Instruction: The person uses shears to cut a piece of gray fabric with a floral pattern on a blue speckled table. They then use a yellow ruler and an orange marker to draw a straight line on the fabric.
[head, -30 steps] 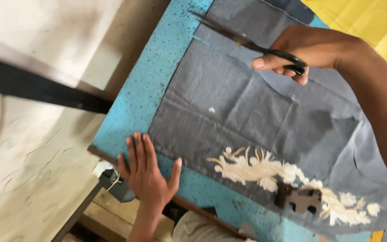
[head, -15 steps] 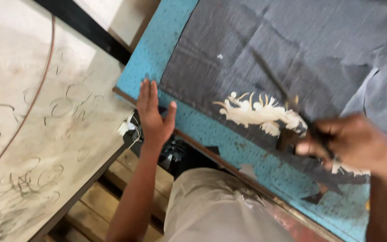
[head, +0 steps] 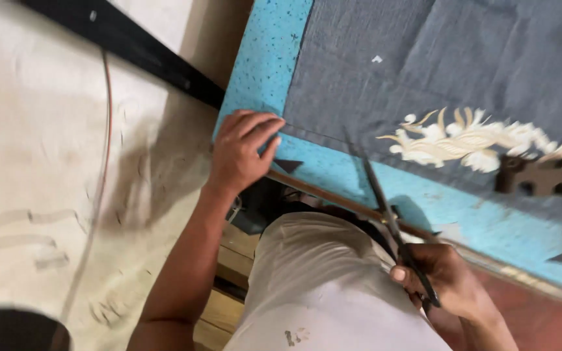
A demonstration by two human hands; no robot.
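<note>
The left hand (head: 242, 153) presses bunched fingers on the near left corner of the grey cloth (head: 437, 71), pinning it flat on the blue table (head: 261, 58), while the right hand (head: 447, 283), fingers curled through the handles, points long scissors (head: 385, 208) toward the cloth's near edge.

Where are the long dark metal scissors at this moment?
In the head view, the long dark metal scissors sit lower centre-right, handles gripped by the right hand, blades pointing up across the blue speckled table edge toward the grey fabric.
</note>
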